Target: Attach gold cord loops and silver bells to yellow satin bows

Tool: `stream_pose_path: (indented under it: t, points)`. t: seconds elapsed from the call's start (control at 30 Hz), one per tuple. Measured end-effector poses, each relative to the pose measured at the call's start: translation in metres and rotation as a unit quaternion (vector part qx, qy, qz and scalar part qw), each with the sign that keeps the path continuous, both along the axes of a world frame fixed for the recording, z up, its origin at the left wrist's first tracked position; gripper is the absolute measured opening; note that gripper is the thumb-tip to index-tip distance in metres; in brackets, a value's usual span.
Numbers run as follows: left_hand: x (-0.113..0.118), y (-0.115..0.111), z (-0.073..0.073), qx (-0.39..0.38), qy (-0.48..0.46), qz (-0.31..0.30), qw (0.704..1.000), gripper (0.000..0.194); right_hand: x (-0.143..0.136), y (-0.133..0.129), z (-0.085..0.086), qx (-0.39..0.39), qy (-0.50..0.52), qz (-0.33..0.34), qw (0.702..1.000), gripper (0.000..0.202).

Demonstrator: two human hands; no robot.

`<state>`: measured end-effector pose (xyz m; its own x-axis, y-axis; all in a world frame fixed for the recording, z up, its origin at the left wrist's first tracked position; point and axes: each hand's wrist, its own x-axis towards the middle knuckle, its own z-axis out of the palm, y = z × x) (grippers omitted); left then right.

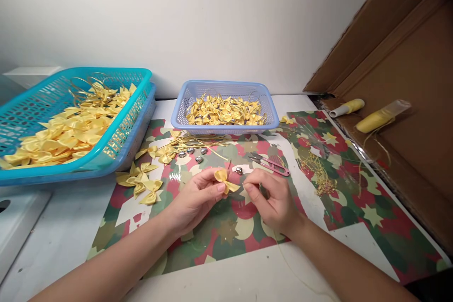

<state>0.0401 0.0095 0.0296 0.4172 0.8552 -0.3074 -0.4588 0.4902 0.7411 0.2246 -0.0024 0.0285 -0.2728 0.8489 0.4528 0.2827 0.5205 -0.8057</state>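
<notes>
Between the thumb and fingers of my left hand (196, 200) is a yellow satin ribbon bow (222, 176). Just to its right, my right hand (274, 198) is closed in a pinch. A thin yellow thread (287, 264) hangs from beneath that hand toward the table's front; any needle at the fingertips is too small to make out. A silver jingle bell (239, 171) lies right behind the gap between my hands. Several more bells (199, 159) rest beyond the left hand. Pink-handled thread snips (274, 166) lie behind the right hand.
Loose bows (141, 179) and gold cords (201, 139) lie left and behind. A turquoise basket (139, 104) of bows stands left, a blue basket (225, 128) of corded bows at the back. Thread scraps (320, 174), thread spools (377, 118) and a cardboard wall (399, 66) are right.
</notes>
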Motion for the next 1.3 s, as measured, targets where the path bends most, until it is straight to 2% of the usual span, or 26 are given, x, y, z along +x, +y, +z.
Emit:
stream_pose_path:
  t: [0.03, 0.13, 0.23, 0.33, 0.5, 0.73, 1.07, 1.3]
  points:
    - [0.001, 0.000, 0.000, 0.011, 0.006, 0.009, 1.000, 0.015, 0.000, -0.001, 0.000, -0.008, 0.008, -0.007, 1.000, 0.016]
    - [0.002, 0.000, -0.001, 0.043, 0.014, 0.041, 0.998, 0.017, 0.000, -0.002, 0.000, -0.026, 0.031, -0.023, 0.999, 0.015]
    - [0.001, 0.000, -0.004, 0.051, 0.038, 0.038, 0.997, 0.013, -0.001, -0.004, -0.002, -0.031, 0.041, -0.028, 0.998, 0.015]
    - [-0.001, 0.000, -0.007, 0.046, 0.031, 0.017, 0.998, 0.012, -0.003, -0.006, -0.003, -0.014, 0.024, -0.021, 0.999, 0.015]
    - [-0.001, -0.001, -0.011, 0.014, 0.061, 0.051, 0.997, 0.020, -0.006, -0.006, -0.006, 0.037, -0.014, -0.020, 0.999, 0.017]
    - [0.001, -0.003, -0.007, -0.056, 0.034, 0.028, 0.997, 0.034, -0.007, -0.003, -0.003, 0.030, -0.020, -0.023, 0.999, 0.019]
    - [0.000, -0.003, -0.008, -0.050, -0.024, -0.021, 0.998, 0.032, -0.007, -0.004, -0.005, 0.045, -0.052, -0.021, 0.997, 0.022]
    - [-0.001, -0.003, -0.009, -0.049, -0.035, -0.032, 0.998, 0.032, -0.006, -0.002, -0.005, 0.045, -0.059, -0.013, 0.997, 0.022]
